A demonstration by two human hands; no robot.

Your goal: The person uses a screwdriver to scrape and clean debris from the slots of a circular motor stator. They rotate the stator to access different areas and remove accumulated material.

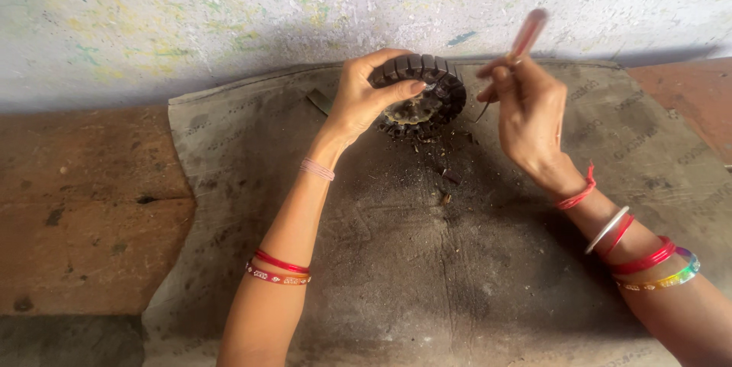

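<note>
A round black ring-shaped metal part (431,85) with slotted segments stands tilted on its edge near the far side of a grey mat (396,260). My left hand (366,96) grips it from the left, fingers over its top rim. My right hand (526,111) is just right of the part and holds a screwdriver with a reddish translucent handle (526,35). The handle points up and away; the thin metal tip angles down toward the part's right side. Bangles and threads circle both wrists.
Dark crumbs and debris (442,176) lie on the mat below the part. The mat rests on a reddish-brown floor (84,207). A paint-flecked white wall (229,8) rises right behind the part.
</note>
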